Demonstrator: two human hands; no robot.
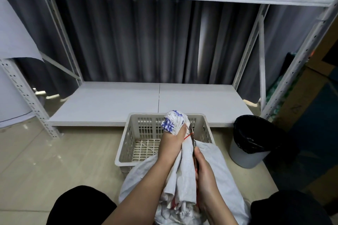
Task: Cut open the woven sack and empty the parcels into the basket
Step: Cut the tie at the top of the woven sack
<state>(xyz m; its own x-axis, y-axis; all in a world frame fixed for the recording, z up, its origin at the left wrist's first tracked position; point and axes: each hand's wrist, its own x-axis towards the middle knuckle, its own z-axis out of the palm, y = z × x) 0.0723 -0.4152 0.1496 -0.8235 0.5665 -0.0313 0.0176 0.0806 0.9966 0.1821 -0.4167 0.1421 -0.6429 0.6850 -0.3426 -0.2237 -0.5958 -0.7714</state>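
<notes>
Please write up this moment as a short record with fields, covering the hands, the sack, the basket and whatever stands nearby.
left hand: left hand in a closed grip on the bunched neck of the sack
right hand: right hand holds scissors, blades at the red tie
sack: white, woven, blue print at the top, leaning over the basket's near edge
basket: basket, pale plastic, slotted; no parcels visible inside
bin: bin with black liner, right of the basket
shelf: low shelf behind the basket
stage: sack looks unopened
</notes>
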